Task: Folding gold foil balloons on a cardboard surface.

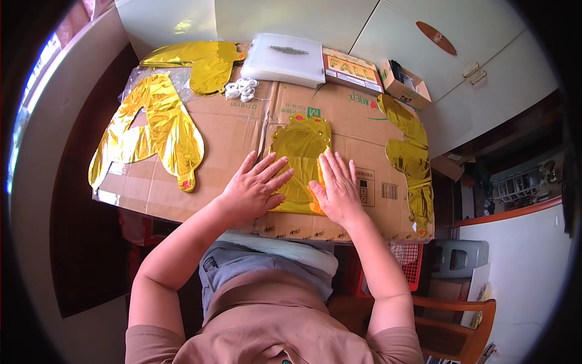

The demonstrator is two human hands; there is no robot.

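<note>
A flat gold foil piece [300,153], which looks like a folded foil balloon, lies on the cardboard in front of me. Small round bumps and red spots run along its upper edge. My left hand [251,189] lies across its left edge, fingers spread. Along the right edge rests my right hand [341,187], its fingers stretched out flat. A bright orange strip [316,197], perhaps cloth or film, shows beside and partly beneath the right hand; its kind cannot be made out. Neither hand grips anything.
Other flat gold foil balloons lie at the left [176,133], far left [209,67] and right [406,155]. Behind stand a translucent plastic case [285,64], a printed box [351,68] and a small open carton [407,88]. White ribbon coils [242,90] lie near the case.
</note>
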